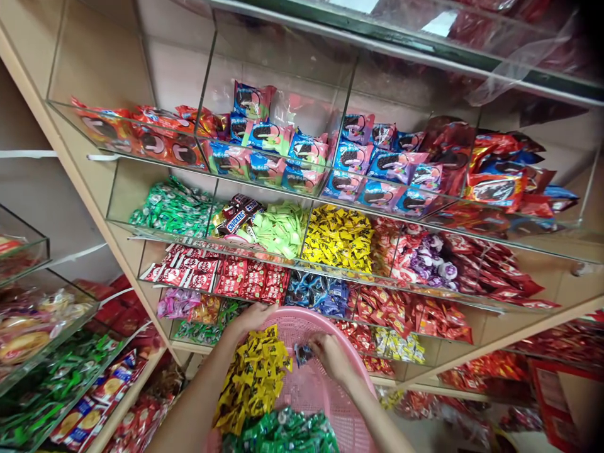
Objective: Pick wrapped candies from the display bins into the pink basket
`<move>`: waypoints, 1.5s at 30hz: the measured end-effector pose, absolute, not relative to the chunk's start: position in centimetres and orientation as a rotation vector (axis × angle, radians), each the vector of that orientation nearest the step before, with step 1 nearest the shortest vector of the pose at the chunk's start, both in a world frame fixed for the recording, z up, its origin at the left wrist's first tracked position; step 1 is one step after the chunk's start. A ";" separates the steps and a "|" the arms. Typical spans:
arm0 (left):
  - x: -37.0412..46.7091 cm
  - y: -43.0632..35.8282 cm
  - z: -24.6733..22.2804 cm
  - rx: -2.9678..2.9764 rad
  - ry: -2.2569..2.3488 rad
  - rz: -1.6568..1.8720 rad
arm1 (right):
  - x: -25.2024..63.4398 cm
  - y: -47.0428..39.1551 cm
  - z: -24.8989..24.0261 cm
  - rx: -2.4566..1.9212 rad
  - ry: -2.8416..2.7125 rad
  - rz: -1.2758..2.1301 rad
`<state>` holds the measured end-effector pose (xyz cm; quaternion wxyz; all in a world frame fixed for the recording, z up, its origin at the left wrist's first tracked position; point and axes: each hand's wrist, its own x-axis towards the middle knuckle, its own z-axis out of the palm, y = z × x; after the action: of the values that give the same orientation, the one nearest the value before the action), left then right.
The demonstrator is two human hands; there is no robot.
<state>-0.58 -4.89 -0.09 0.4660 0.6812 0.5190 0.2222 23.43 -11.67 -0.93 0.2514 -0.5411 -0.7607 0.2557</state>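
Note:
A pink plastic basket stands before me below the shelves. Yellow-wrapped candies are heaped along its left side, and green-wrapped candies fill the part nearest me. My left hand is closed on the basket's far left rim, fingertips partly hidden. Inside the basket, over its bare right half, my right hand pinches a small dark blue wrapped candy. Beyond the far rim lie more dark blue wrapped candies in a shelf compartment.
Glass-fronted shelves hold blue-and-pink cookie packs, green candies, Snickers bars, yellow candies and red packets. Glass dividers separate the compartments. Another stocked rack stands at the left. Loose clear plastic hangs at the upper right.

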 end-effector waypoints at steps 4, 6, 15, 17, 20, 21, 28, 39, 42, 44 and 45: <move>-0.6 -5.0 0.0 1.661 1.278 0.554 | 23.1 -11.6 -2.0 -1.565 -2.124 0.625; -0.6 -4.9 -0.2 1.664 1.279 0.564 | 22.8 -11.6 -2.5 -1.590 -2.152 0.572; -0.6 -4.3 -0.9 1.690 1.273 0.572 | 19.5 -11.5 -3.2 -1.572 -2.233 0.511; -0.6 -4.4 -0.8 1.695 1.277 0.571 | 19.2 -11.5 -2.6 -1.553 -2.222 0.520; -0.6 -4.5 -0.6 1.660 1.269 0.558 | 19.8 -11.3 -1.1 -1.502 -2.164 0.543; -0.6 -4.6 -0.5 1.647 1.268 0.553 | 20.1 -11.1 -0.4 -1.491 -2.134 0.540; -0.6 -4.8 0.0 1.629 1.282 0.547 | 20.9 -7.5 3.3 -1.492 -1.959 0.332; -0.6 -4.5 -0.3 1.704 1.238 0.596 | 18.3 -3.8 2.3 -1.612 -1.849 0.296; -0.6 -4.4 -0.3 1.691 1.269 0.580 | 19.0 -4.4 2.8 -1.463 -1.682 0.509; -0.6 -4.4 -0.4 1.693 1.271 0.585 | 19.5 -5.3 3.2 -1.370 -1.567 0.631; -0.6 -4.5 -0.4 1.701 1.263 0.593 | 19.8 -6.0 3.3 -1.327 -1.539 0.684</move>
<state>-0.64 -4.46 -0.39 0.4537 0.6890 0.5116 0.2404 19.78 -5.98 3.27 0.4783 -0.5436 -0.6302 0.2802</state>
